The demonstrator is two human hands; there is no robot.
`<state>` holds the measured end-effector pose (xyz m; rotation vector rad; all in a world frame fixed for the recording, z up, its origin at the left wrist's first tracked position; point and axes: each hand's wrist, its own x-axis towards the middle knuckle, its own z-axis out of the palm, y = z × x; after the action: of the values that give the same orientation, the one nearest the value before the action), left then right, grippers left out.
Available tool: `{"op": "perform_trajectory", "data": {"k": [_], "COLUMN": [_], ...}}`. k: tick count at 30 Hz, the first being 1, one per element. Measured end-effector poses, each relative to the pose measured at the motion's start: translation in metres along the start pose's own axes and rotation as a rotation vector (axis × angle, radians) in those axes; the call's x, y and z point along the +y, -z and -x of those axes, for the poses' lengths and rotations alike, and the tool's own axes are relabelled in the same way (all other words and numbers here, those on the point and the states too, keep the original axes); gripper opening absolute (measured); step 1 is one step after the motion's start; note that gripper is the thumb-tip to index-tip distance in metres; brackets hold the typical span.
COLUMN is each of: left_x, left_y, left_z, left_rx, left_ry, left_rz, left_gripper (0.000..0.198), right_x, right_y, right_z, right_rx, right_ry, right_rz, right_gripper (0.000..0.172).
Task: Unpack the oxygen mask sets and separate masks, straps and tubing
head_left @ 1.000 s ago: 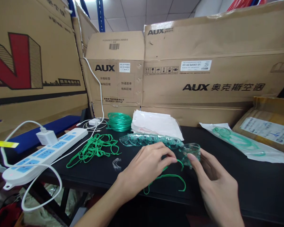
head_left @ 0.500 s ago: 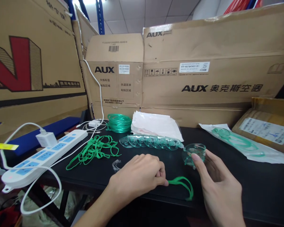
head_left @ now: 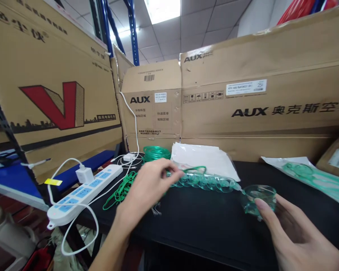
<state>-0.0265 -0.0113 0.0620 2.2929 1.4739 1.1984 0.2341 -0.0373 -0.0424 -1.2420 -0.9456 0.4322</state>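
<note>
My left hand [head_left: 151, 180] pinches a green elastic strap [head_left: 199, 168], whose loop extends right over a row of nested clear green cups [head_left: 209, 181]. On the right, my right hand [head_left: 296, 233] holds a clear green cup [head_left: 260, 197] by its side, thumb in front, near the right end of the row. Beyond my left hand lies a pile of green straps [head_left: 120, 190], partly covered by it. Small clear pieces [head_left: 156, 209] rest on the black table just below my left wrist.
A white power strip [head_left: 84, 192] with a plugged charger and cables is at the left. Behind are coiled green tubing [head_left: 157, 153], white sheets [head_left: 203, 160] and tall cardboard boxes [head_left: 152, 113]. A bagged green item [head_left: 302, 171] lies at the right.
My left hand has lifted the strap up from the table's front and moved back and left, towards the nested cups. My right hand still holds its cup. The view has shifted left and up.
</note>
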Motion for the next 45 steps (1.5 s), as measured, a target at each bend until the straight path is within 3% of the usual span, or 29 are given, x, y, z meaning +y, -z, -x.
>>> {"op": "perform_trajectory", "data": {"k": [4,7,9,15,18,22,25,29,32,34,36,39,45], "left_x": [-0.034,-0.061,-0.076,-0.09,-0.095,-0.105,-0.094,-0.04,0.002,0.016,0.018,0.011,0.011], "left_y": [0.031,0.04,0.04,0.018,0.007,0.012,0.019,0.004,-0.024,-0.044,-0.06,-0.074,-0.074], "left_z": [-0.003,-0.003,-0.003,-0.007,-0.007,-0.004,-0.005,-0.006,0.0,0.004,0.006,0.003,0.0], "left_rx": [0.088,0.024,-0.048,-0.186,-0.257,-0.236,-0.19,-0.125,-0.352,-0.493,-0.556,-0.549,-0.539], "left_ry": [0.222,0.427,0.491,0.343,0.309,0.32,0.283,0.165,0.099,0.057,0.042,0.079,0.091], "left_rz": [-0.223,-0.409,-0.485,-0.446,-0.444,-0.472,-0.468,-0.195,0.136,0.244,0.311,0.428,0.708], "left_gripper": [0.027,0.027,0.025,0.033,0.022,0.017,0.018,0.032,0.044,0.048,0.051,0.048,0.031], "right_x": [-0.029,-0.036,-0.036,-0.032,-0.03,-0.024,-0.018,-0.011,-0.007,-0.006,-0.006,-0.008,-0.016], "right_y": [-0.004,-0.005,-0.005,-0.004,-0.004,-0.004,-0.004,-0.005,-0.006,-0.005,-0.005,-0.006,-0.007], "right_z": [0.005,0.006,0.006,0.006,0.005,0.0,-0.002,-0.004,-0.005,-0.005,-0.004,-0.002,0.0], "right_rx": [0.037,0.003,-0.008,-0.029,-0.077,-0.145,-0.22,-0.391,-0.48,-0.477,-0.454,-0.444,-0.466], "right_ry": [-0.114,-0.14,-0.135,-0.122,-0.107,-0.053,0.023,0.181,0.324,0.401,0.451,0.483,0.324], "right_rz": [-0.036,-0.038,-0.048,-0.067,-0.067,-0.015,0.049,0.115,0.193,0.249,0.267,0.258,0.219], "right_gripper": [0.058,0.061,0.062,0.059,0.058,0.056,0.054,0.042,0.032,0.03,0.029,0.026,0.034]}}
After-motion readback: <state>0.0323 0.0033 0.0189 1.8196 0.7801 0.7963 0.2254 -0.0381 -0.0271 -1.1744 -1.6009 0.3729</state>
